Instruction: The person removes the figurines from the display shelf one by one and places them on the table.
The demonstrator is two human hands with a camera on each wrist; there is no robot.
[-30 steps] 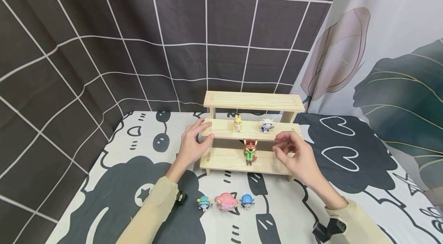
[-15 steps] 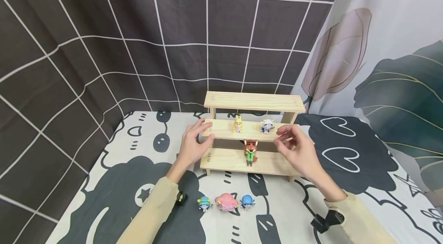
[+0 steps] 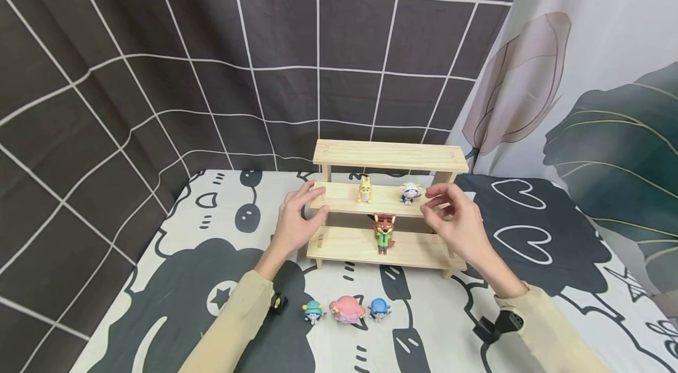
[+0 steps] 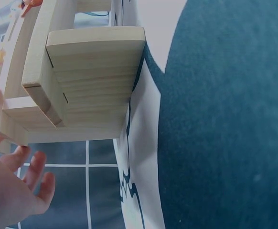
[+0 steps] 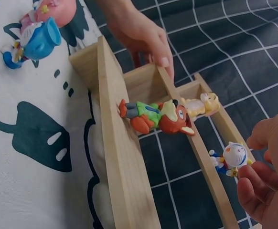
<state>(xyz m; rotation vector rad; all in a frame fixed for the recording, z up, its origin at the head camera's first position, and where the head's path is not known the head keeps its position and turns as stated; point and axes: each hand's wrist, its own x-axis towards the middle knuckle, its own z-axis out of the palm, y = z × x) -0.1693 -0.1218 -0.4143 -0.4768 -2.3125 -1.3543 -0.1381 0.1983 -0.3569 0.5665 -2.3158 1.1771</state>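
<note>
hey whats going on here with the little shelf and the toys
A person is arranging small toy figures on a three-tier pale wooden display shelf. Their left hand holds the left end of the middle tier. Their right hand is close to the white-and-blue figure on that tier, beside a yellow figure. An orange fox figure in green stands on the bottom tier. Three more figures sit on the patterned tablecloth in front.

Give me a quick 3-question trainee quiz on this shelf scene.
1. True or false: the fox figure stands on the bottom tier of the wooden shelf.
2. What does the left hand grip?
A. the pink figure
B. the left end of the middle tier
C. nothing
3. Fill in: the right hand is nearest the ___ figure.

Key: 1 true; 2 B; 3 white and blue.
</note>
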